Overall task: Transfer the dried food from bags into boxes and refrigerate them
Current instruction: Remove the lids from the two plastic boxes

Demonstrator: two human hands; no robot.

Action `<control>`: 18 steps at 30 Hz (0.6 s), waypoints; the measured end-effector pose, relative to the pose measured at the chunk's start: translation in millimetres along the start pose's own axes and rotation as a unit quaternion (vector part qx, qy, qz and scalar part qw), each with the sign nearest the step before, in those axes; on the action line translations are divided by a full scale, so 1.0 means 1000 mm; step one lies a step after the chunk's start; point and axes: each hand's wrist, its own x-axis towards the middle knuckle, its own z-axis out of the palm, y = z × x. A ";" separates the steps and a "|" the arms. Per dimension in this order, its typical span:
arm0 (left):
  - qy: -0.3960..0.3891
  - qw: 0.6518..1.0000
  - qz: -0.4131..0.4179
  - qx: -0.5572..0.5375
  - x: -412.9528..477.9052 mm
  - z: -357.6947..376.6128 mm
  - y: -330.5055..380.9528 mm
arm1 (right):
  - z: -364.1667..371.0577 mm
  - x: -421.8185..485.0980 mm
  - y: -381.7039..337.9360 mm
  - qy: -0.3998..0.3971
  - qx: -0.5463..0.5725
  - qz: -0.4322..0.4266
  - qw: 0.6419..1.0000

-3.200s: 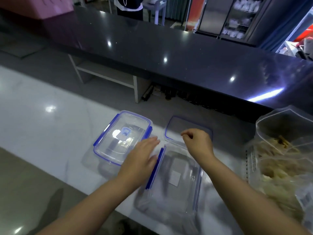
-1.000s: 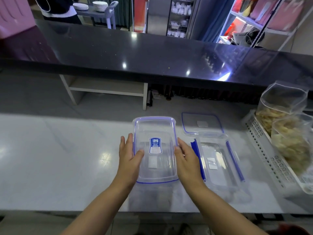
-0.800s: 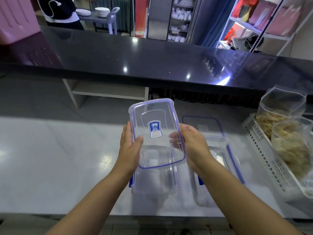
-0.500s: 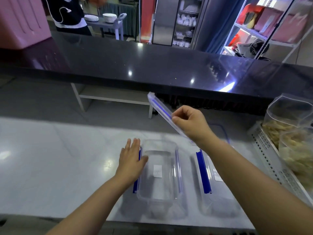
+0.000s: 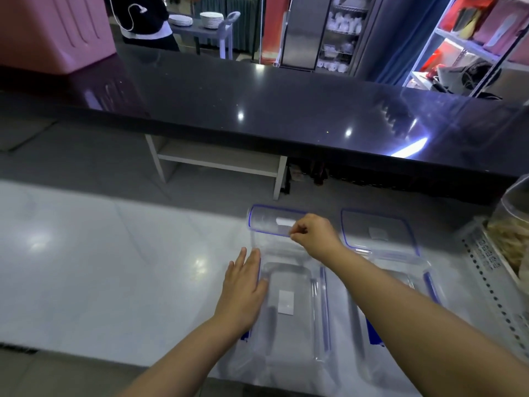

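**Both boxes open, food in bags**

Your left hand (image 5: 243, 290) lies with a spread grip against the near box (image 5: 294, 305) on the counter (image 5: 114, 267). Your right hand (image 5: 315, 236) pinches its lid (image 5: 269, 222) at 12 o'clock. The second box (image 5: 400, 296) stands at 3 o'clock. The dried food (image 5: 509, 245) is in bags (image 5: 515, 202), in the basket (image 5: 486, 282).

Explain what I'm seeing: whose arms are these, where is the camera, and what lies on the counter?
No machine: a person works bare-handed, filmed by one camera on their head, looking down. The left hand lies flat against an open clear box. The right hand pinches a blue-rimmed lid just beyond it. A second box and second lid lie to the right on the white counter. A basket at the far right holds bags of dried food.
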 end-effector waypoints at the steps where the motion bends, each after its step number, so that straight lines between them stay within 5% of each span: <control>1: -0.001 1.000 -0.003 -0.006 0.001 0.001 -0.001 | 0.001 0.001 0.000 -0.002 -0.002 0.001 1.000; 12: 0.042 0.999 0.006 -0.028 0.009 -0.007 0.009 | -0.025 -0.032 0.016 0.081 0.033 -0.013 0.996; 18: 0.078 0.991 0.099 -0.033 0.023 -0.017 0.066 | -0.063 -0.092 0.044 0.188 0.005 -0.061 0.980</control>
